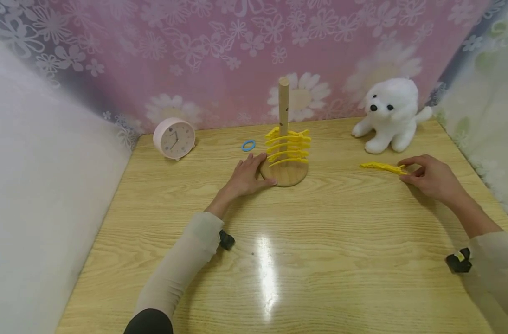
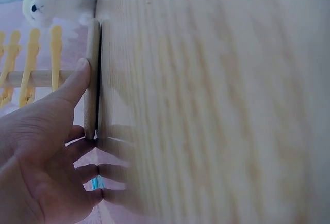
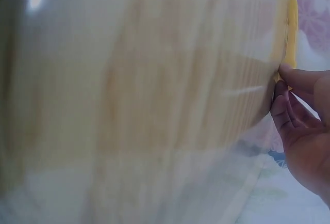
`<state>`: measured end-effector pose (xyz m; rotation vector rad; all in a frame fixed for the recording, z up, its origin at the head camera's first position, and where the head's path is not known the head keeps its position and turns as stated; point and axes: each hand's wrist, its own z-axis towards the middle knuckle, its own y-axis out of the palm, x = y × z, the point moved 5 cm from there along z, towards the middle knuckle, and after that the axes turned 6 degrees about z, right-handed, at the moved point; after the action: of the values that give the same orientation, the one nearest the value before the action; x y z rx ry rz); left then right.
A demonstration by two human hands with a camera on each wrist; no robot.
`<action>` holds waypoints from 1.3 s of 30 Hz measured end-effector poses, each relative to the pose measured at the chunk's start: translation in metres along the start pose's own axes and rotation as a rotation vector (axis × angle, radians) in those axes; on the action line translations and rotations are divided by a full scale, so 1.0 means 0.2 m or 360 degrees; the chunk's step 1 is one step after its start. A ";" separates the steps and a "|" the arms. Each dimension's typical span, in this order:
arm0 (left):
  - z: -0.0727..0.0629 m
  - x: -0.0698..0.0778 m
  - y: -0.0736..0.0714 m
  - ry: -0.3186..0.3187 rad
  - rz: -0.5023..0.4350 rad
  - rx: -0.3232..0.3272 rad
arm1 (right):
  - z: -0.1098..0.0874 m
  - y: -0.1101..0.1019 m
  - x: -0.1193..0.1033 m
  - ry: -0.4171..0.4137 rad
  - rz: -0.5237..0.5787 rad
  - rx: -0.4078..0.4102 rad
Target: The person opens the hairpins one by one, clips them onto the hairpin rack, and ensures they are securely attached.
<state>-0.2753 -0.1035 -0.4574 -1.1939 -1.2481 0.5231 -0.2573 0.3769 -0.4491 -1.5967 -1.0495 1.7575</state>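
A wooden stand with a round base and an upright post stands at mid-table. Several yellow hair clips are clamped across its post, one above another. My left hand holds the base from its left side; in the left wrist view the thumb presses the base rim and the fingers reach round its far edge. Off to the right, my right hand pinches one end of another yellow hair clip between thumb and fingers. That clip lies along the tabletop in the right wrist view.
Behind my left hand lies a small blue ring. A pink round clock stands at the back left. The white plush dog sits at the back right, beyond the right hand. A pink flowered backdrop rises behind the table.
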 end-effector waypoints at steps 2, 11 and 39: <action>0.00 0.00 0.00 0.0001 0.0005 0.0001 | -0.01 0.00 -0.01 0.0024 0.0021 0.0006; 0.01 0.00 0.01 0.0007 0.0014 0.0001 | -0.04 0.01 -0.08 0.0036 0.0194 0.0093; 0.00 0.00 0.00 -0.0025 0.0016 -0.0019 | 0.01 -0.05 -0.58 -0.0141 0.0549 0.0579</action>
<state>-0.2761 -0.1036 -0.4583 -1.2087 -1.2610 0.5339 -0.2432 0.2881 -0.3757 -1.5405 -0.4660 2.1163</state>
